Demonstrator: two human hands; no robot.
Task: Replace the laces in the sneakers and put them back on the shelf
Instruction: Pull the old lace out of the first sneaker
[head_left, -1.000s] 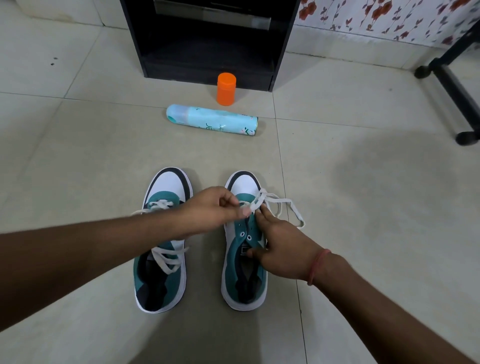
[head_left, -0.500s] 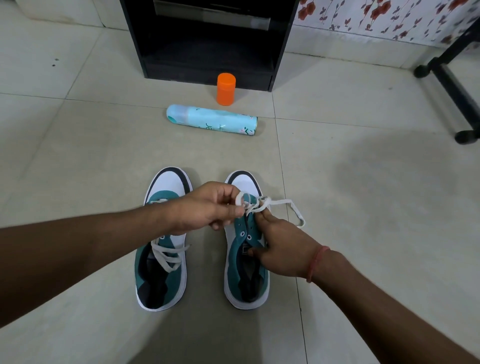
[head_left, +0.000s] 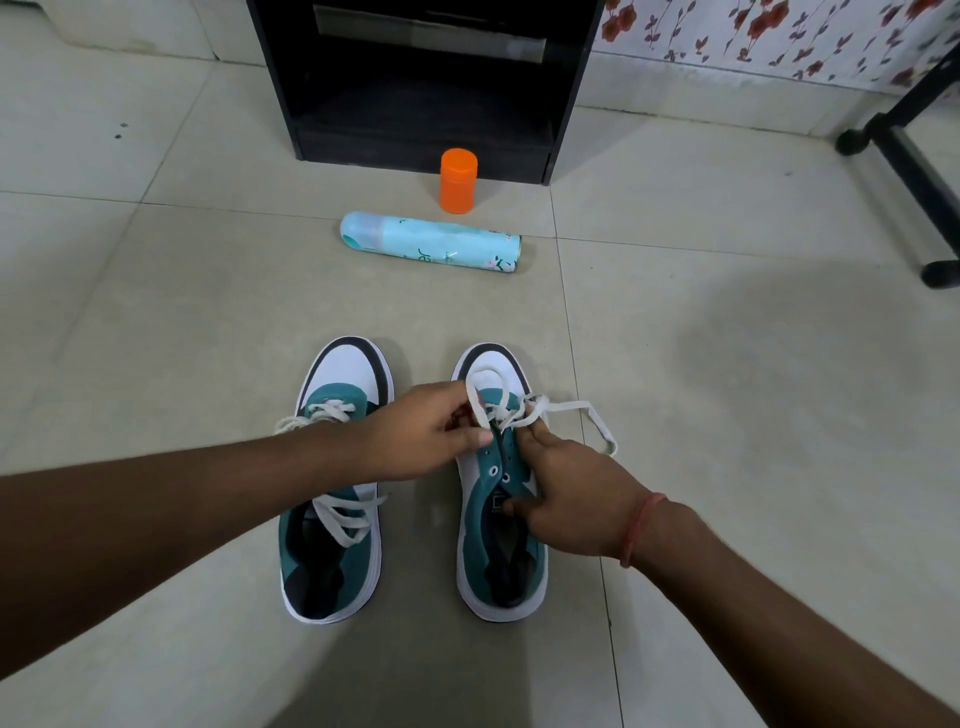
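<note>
a: two teal and white canvas sneakers sit side by side on the pale floor tiles (head_left: 727, 467), and the right sneaker (head_left: 498, 519) is the one being laced. the left sneaker (head_left: 332, 519) already carries its lace.

b: where's the flat white cotton lace (head_left: 498, 405)?

a: pinched in the left hand (head_left: 421, 431), fingers curled around a loop just ahead of the fingertips. the right hand (head_left: 566, 493) pins the shoe's tongue, thumb curled against it, forefinger reaching to the lace crossing.

b: how will it handle?

a: soft and limp, likely light, so it flops. best taken near the stiff tip for threading. the black shelf (head_left: 421, 104) stands well beyond both hands.
</note>
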